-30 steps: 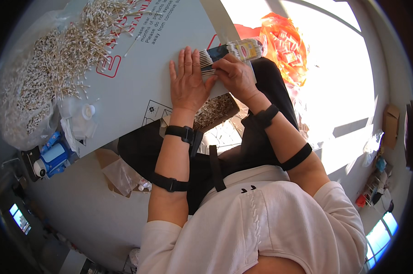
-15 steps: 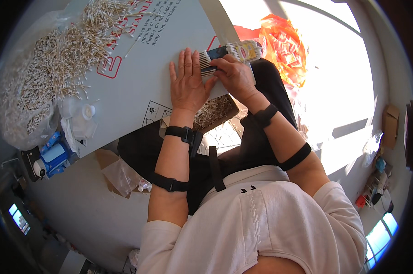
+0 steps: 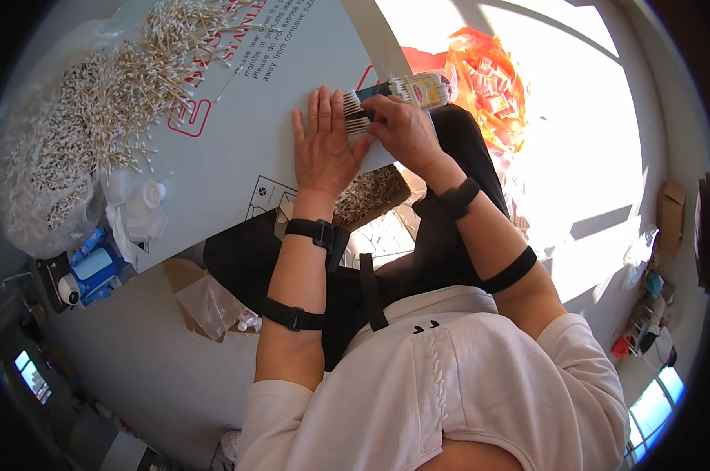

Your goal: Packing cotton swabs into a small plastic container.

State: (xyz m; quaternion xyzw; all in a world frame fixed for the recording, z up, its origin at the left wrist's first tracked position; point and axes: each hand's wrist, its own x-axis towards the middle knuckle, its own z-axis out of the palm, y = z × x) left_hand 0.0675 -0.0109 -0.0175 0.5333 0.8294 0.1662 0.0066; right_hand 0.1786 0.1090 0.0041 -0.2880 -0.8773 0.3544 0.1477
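My left hand lies flat on the grey tabletop, fingers stretched out. Its edge and thumb are beside a short row of cotton swabs laid side by side. From the right, my right hand bends over that row with thumb and fingers pinched together. Whatever is in the pinch is hidden by the fingers. Just beyond my right hand sits a clear pack of cotton swabs with a yellow and red label, at the table's edge. Between the row and this pack a dark strip shows in part.
A large heap of loose cotton swabs spills from a clear plastic bag at the left. Near it lies a blue and white packet. An orange bag stands beyond my knee. Below the table edge is a box of swabs.
My right hand's fingers have curled in a little over the row, showing more of the swabs beside my left hand. My left hand stays almost in place.
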